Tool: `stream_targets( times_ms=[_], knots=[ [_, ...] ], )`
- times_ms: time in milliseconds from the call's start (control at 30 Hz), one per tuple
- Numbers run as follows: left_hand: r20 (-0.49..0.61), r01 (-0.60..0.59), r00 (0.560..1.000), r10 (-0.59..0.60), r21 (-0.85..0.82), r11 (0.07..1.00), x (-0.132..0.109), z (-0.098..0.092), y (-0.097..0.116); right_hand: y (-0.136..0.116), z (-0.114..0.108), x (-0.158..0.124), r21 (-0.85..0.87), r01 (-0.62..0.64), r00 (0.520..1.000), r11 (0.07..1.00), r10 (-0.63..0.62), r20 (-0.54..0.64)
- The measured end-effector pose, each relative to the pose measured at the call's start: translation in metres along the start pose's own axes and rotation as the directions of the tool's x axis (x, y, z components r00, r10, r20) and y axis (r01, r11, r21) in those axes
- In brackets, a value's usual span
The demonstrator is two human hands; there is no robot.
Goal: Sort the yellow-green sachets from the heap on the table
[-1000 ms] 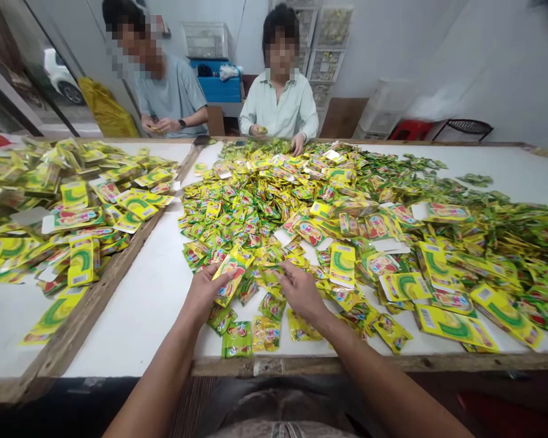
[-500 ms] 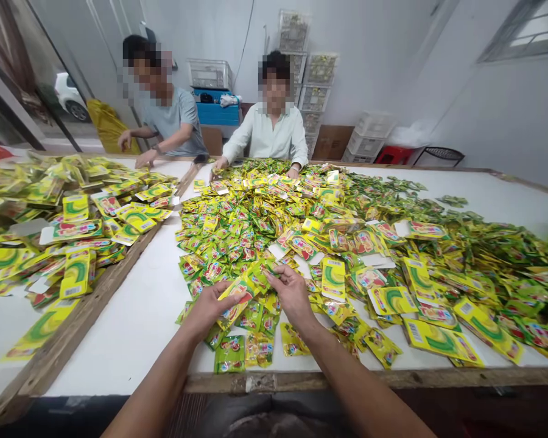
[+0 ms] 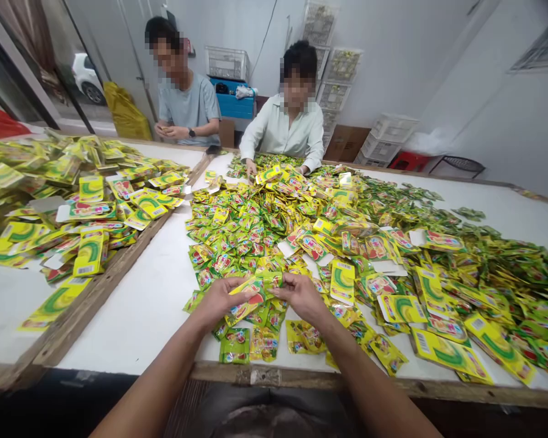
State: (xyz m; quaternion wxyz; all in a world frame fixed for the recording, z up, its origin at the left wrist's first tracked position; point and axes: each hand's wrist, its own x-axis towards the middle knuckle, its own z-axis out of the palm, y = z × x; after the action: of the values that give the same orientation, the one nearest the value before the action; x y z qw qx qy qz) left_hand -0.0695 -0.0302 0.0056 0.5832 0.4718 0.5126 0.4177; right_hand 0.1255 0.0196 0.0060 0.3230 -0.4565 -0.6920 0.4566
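Carton (image 3: 243, 310): yellow, red fruit print, tilted | left fingers (image 3: 243, 297) grasping carton | right fingers (image 3: 284, 294) pinching green sachet (image 3: 271, 280)

Got a slim yellow cardboard box with red fruit printing (image 3: 250, 304), held slantwise, upper end angled right. Also spotting a small shiny green plastic packet (image 3: 272, 280), pinched right at that end; can't tell if partly inside or just touching.
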Motion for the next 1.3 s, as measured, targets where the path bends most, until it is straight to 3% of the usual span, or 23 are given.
stream_targets(
  times_ms=[100,200,467,633,767,867,967,1100,1300],
  knots=[
    [-0.007,-0.082,0.997,0.083,0.087,0.993,0.001,0.001,0.002,-0.006,-0.006,0.003,-0.149,0.124,0.989,0.981,-0.135,-0.064],
    [0.006,-0.117,0.993,0.118,0.168,0.979,0.002,0.002,0.002,-0.008,-0.005,0.007,-0.233,0.154,0.98,0.96,-0.179,-0.089],
    [-0.019,-0.082,0.996,0.088,0.212,0.974,0.002,0.002,0.0,-0.011,-0.001,0.017,-0.424,0.294,0.954,0.857,-0.29,0.076],
    [0.021,-0.071,0.997,0.068,0.18,0.981,0.002,0.003,-0.001,-0.017,-0.003,0.021,-0.473,0.298,0.954,0.829,-0.273,0.123],
    [0.038,-0.082,0.996,0.076,0.167,0.983,0.003,0.002,-0.003,-0.017,0.003,0.021,-0.387,0.275,0.961,0.88,-0.26,0.091],
    [-0.015,-0.032,0.999,0.033,0.058,0.998,0.004,0.003,-0.004,-0.014,0.007,0.017,-0.13,0.148,0.988,0.981,-0.152,-0.023],
    [-0.069,-0.037,0.997,0.034,-0.039,0.999,0.006,0.003,-0.005,-0.01,0.009,0.01,0.071,0.028,0.994,0.997,-0.02,-0.11],
    [-0.073,-0.099,0.992,0.1,0.023,0.995,0.005,0.002,-0.005,-0.011,0.013,0.002,0.011,0.007,0.994,1.0,-0.005,-0.108],
    [-0.004,-0.075,0.997,0.076,0.08,0.994,0.0,0.0,0.001,-0.02,0.011,0.0,-0.027,-0.025,0.998,0.999,0.023,-0.06]
  ],
)
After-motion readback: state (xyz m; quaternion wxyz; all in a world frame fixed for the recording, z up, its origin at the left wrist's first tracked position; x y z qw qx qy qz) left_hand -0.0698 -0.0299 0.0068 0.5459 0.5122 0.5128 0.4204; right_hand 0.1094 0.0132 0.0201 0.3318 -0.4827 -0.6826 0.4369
